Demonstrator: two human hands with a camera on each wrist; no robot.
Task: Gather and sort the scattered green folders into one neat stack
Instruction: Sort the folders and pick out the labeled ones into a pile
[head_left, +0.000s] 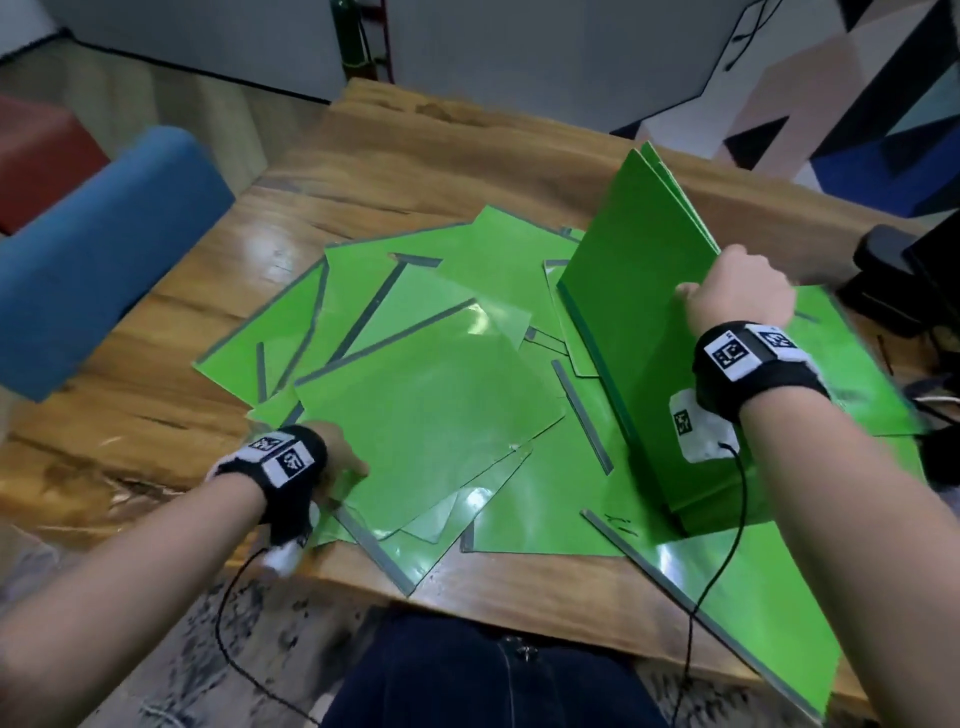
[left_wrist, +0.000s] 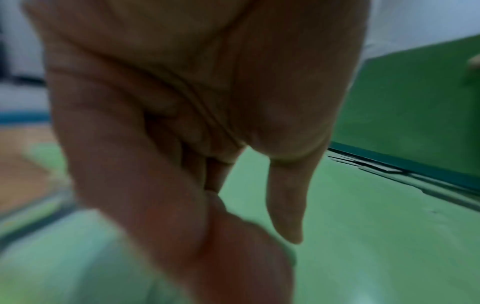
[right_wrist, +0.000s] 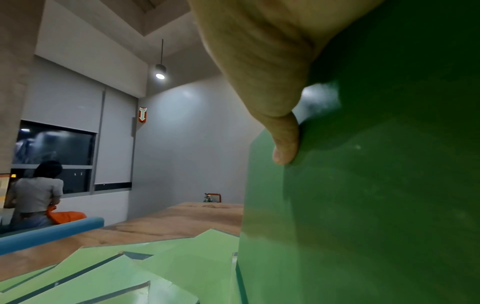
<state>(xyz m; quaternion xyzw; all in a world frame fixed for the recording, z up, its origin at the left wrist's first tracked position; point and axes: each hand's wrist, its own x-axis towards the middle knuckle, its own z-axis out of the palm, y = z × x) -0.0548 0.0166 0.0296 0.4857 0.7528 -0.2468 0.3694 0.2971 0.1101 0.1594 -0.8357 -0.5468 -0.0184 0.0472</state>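
Note:
Several green folders (head_left: 415, 322) lie scattered and overlapping on the wooden table (head_left: 415, 156). My right hand (head_left: 727, 293) grips the top edge of a bundle of green folders (head_left: 639, 322) standing on its long edge at the right. In the right wrist view the thumb (right_wrist: 285, 144) presses on the bundle's face (right_wrist: 363, 205). My left hand (head_left: 340, 460) holds the near left corner of the topmost flat folder (head_left: 426, 415), thumb on top and fingers hidden beneath. The left wrist view is blurred and shows the curled left hand (left_wrist: 280, 248) over that folder (left_wrist: 363, 236).
A blue padded bench back (head_left: 104, 260) stands left of the table and a red box (head_left: 36, 156) behind it. A black object (head_left: 883, 270) sits at the table's right edge. One folder (head_left: 753, 613) overhangs the near edge. A person (right_wrist: 36, 195) sits far off.

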